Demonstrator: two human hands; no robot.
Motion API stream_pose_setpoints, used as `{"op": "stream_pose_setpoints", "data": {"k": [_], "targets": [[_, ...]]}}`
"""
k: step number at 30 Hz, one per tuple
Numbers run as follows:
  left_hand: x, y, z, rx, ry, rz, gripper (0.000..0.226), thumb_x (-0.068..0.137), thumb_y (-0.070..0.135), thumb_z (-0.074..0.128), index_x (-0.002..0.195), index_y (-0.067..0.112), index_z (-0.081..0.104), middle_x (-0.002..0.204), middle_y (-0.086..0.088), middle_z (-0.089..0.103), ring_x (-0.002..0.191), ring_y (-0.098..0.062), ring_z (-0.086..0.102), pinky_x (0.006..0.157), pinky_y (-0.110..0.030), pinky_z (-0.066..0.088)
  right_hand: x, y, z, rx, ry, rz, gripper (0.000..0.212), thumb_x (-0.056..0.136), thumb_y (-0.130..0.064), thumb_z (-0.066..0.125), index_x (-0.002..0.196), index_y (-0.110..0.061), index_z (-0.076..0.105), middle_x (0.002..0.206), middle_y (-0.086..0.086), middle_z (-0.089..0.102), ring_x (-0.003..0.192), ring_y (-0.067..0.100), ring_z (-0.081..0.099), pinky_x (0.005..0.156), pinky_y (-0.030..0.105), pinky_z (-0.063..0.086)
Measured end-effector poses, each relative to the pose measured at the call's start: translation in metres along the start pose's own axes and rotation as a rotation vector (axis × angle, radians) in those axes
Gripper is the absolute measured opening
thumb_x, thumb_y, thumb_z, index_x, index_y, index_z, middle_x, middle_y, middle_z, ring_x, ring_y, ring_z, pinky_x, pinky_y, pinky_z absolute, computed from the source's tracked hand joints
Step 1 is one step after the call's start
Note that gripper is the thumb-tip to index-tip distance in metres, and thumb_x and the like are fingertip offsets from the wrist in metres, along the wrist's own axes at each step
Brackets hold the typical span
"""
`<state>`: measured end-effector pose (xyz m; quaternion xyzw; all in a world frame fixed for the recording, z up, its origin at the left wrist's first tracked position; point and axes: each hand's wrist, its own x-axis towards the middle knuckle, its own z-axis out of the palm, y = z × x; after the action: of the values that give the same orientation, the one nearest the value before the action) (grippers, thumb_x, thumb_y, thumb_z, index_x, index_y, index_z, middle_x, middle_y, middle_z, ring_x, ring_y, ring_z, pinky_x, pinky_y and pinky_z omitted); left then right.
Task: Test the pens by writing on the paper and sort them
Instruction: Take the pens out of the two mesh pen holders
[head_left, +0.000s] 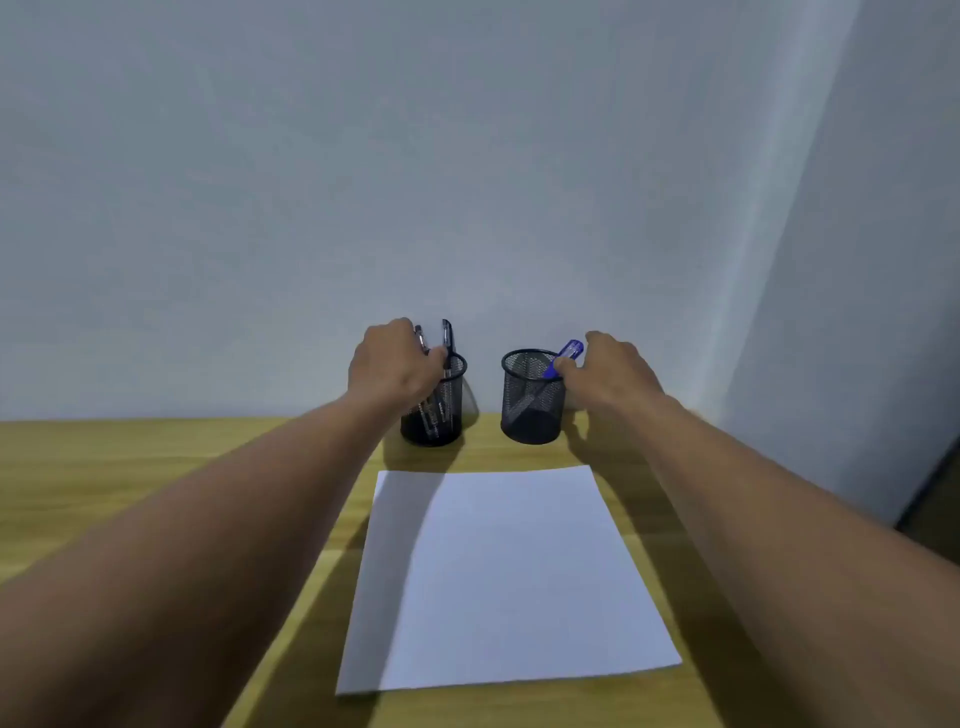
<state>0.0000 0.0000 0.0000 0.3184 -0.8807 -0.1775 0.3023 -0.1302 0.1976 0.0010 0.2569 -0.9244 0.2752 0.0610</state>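
Note:
Two black mesh pen cups stand at the back of the wooden desk against the wall. The left cup (441, 415) holds several dark pens (448, 338). My left hand (392, 364) reaches over its rim, fingers curled round one of those pens. The right cup (532, 402) holds one blue pen (566, 354) leaning out over its right rim. My right hand (610, 371) pinches that blue pen near its cap. A blank white sheet of paper (509, 571) lies flat in front of the cups, between my forearms.
The wooden desk (130, 467) runs left and toward me. A pale wall stands right behind the cups. On the right a second wall closes in, with a dark gap at the desk's right edge (930, 499).

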Motion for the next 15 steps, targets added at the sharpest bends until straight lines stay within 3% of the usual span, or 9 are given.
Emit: {"op": "stream_pose_setpoints", "data": {"k": [3,6,10,15], "targets": [[0.007,-0.001,0.006,0.047,0.039,-0.065,0.034,0.085,0.046,0.062,0.098,0.014,0.059,0.097,-0.008,0.064,0.090,-0.033,0.057,0.070,-0.035,0.041,0.010,-0.003,0.011,0.062,0.054,0.043,0.029,0.098,-0.040,0.056,0.105,-0.012,0.054,0.115,0.014,0.064,0.098,0.036,0.058,0.077,0.037,0.045],[0.011,0.001,0.013,0.066,0.069,-0.074,0.042,0.084,0.051,0.064,0.107,0.016,0.056,0.103,-0.007,0.067,0.101,-0.034,0.060,0.077,-0.038,0.041,0.011,-0.012,0.017,0.081,0.077,0.040,0.035,0.101,-0.032,0.055,0.127,-0.009,0.056,0.125,0.015,0.063,0.110,0.038,0.060,0.084,0.040,0.046],[0.011,0.004,0.021,-0.008,0.091,-0.060,0.059,0.081,0.047,0.072,0.123,0.013,0.049,0.110,-0.009,0.067,0.108,-0.036,0.060,0.084,-0.041,0.046,0.014,-0.017,0.023,0.076,0.157,0.009,0.032,0.101,-0.024,0.054,0.131,-0.011,0.056,0.124,0.015,0.065,0.109,0.038,0.061,0.085,0.041,0.049],[0.014,0.008,0.029,0.014,0.105,-0.037,0.039,0.079,0.047,0.074,0.102,0.017,0.065,0.096,-0.004,0.071,0.101,-0.032,0.062,0.079,-0.037,0.042,0.017,-0.024,0.027,0.141,0.196,-0.035,0.040,0.099,-0.019,0.054,0.139,-0.018,0.055,0.130,0.013,0.065,0.113,0.036,0.062,0.086,0.037,0.049]]}}
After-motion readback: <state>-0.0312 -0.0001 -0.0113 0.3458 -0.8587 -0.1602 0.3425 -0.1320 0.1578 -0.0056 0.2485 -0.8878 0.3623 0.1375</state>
